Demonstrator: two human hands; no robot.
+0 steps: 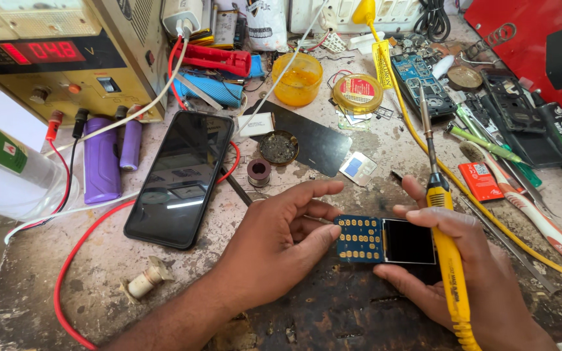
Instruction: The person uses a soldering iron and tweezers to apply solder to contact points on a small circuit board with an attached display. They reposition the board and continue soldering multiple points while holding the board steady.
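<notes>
A small blue circuit board (361, 238) with gold keypad contacts and a dark screen at its right end lies low on the workbench. My left hand (281, 237) touches the board's left edge with its thumb and fingertips. My right hand (463, 273) steadies the board's right end from below and also grips a yellow soldering iron (448, 253). The iron's metal tip points up and away, off the board.
A black smartphone (182, 177) lies left of my hands. A power supply with a red display (47, 52) stands at the back left, with red wires (79, 247) trailing over the bench. Purple cylinders (102, 159), solder wire spool (259, 171), flux tins (358, 93), an orange cup (298, 79) and tools crowd the back and right.
</notes>
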